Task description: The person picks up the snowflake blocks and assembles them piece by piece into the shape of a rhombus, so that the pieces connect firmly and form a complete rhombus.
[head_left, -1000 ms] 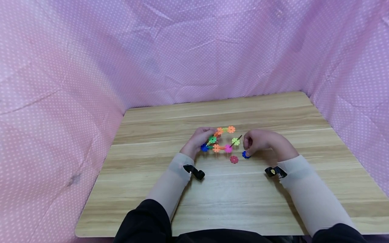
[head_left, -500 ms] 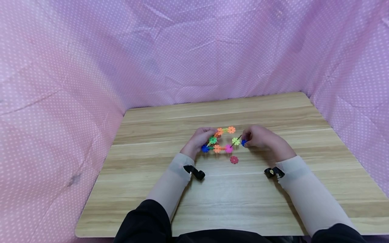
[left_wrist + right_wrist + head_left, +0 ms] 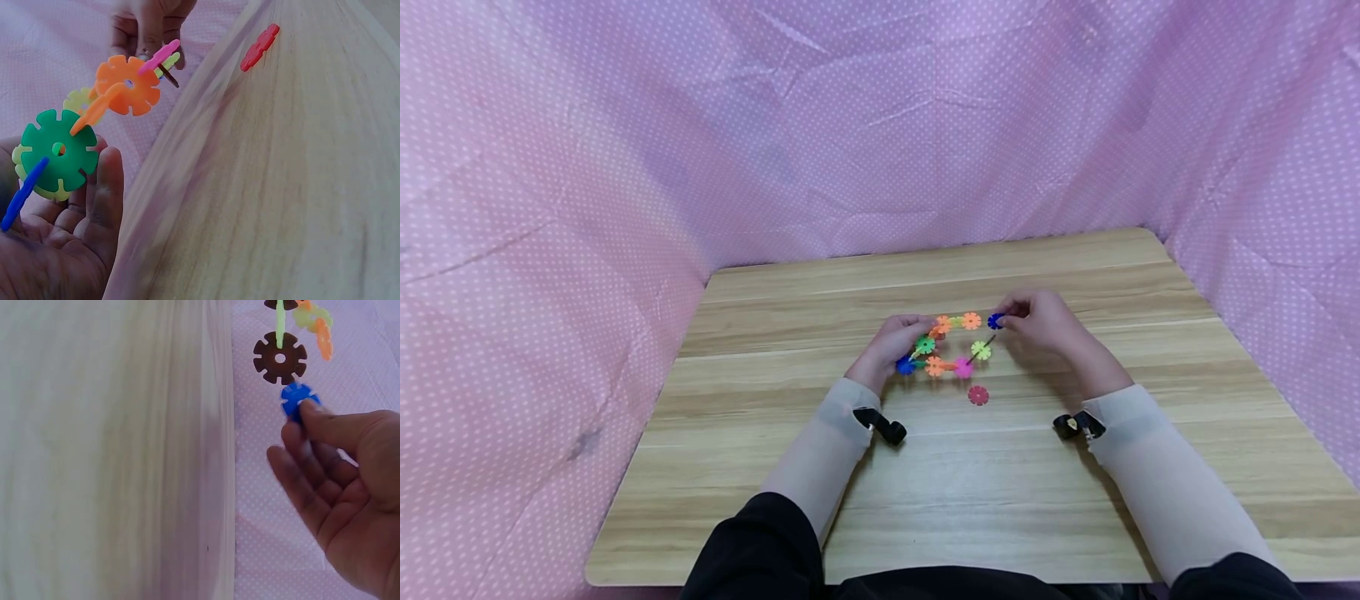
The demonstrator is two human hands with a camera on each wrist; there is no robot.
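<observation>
My left hand [image 3: 887, 343] grips the left side of a chain of interlocking snowflake discs [image 3: 935, 367], which forms a ring with a gap at its right. Orange, green, blue, pink, yellow and brown pieces are slotted together at angles. In the left wrist view a green disc [image 3: 44, 134] sits before the curled fingers. My right hand [image 3: 1047, 323] pinches a single blue snowflake disc [image 3: 996, 321] between thumb and fingers, at the far right of the ring. In the right wrist view a brown disc [image 3: 265, 365] hangs close to it; whether they touch I cannot tell.
A loose red snowflake disc [image 3: 978, 395] lies flat on the wooden table [image 3: 940, 483], in front of the ring. Pink dotted cloth [image 3: 880, 150] hangs behind and at both sides of the table.
My right hand has lifted the blue disc and carried it away from me, from beside the red disc to the ring's far right corner. The left hand and the ring stay nearly still.
</observation>
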